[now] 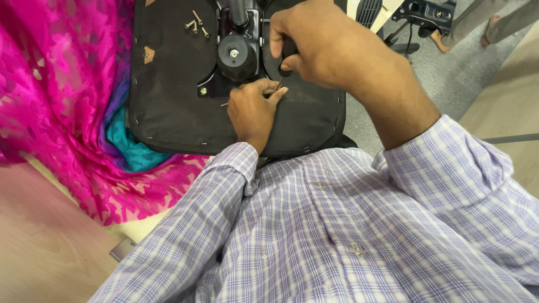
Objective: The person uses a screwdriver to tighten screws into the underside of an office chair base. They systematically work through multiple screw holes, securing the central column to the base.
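Screwdriver (287, 56): you are gripping its dark handle in your right hand (314, 47), fingers wrapped tight around it, near the middle of the upturned chair seat (168, 101). Most of the handle is hiding under your fist; only a short stretch of the thin shaft is showing, slanting down to where your left hand (252, 109) is lying. The tip itself is hard to make out.

Your left hand is resting on the black fabric underside of the seat, fingers pinched together around the low end of the shaft. Whether a screw is sitting between them, you cannot tell from here; a small brownish sliver is poking out just left of that hand.

The seat is lying underside up in front of your chest, staples dotting its edge. The black metal mechanism plate (236, 50) with a round knob is sitting just beside your right hand, its upper part running off the top edge. One screw (202, 90) is sitting in the plate's lower left corner. A small cluster of loose screws (196, 25) is lying on the seat fabric, left of the plate.

Pink patterned cloth (56, 95) with a teal fold is bunching against the seat's left edge. At the upper right, another black chair part (429, 12) is lying on the grey floor, partly cropped, near another person's feet (488, 31).
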